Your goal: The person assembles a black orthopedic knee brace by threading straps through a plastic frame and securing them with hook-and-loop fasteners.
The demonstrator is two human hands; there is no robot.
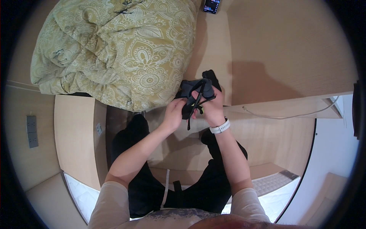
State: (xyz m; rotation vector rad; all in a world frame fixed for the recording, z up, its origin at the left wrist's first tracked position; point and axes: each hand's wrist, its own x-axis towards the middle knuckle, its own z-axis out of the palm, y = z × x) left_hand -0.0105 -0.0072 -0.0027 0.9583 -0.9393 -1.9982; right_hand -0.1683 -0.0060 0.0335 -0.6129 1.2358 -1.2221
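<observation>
Fingers of both hands pinch the small, soft black fabric pouch, light and limp, best gripped at its six-o'clock drawstring edge.

quilt: heaped on wooden surface, far left | phone: on surface, behind quilt's right edge | garment: between both hands, just right of quilt | cable: along surface's near edge, right | wall sockets: far left

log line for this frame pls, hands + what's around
left hand: grips black strapped item | right hand: grips same item, white wristband | nearby: green patterned duvet, phone, cable
</observation>
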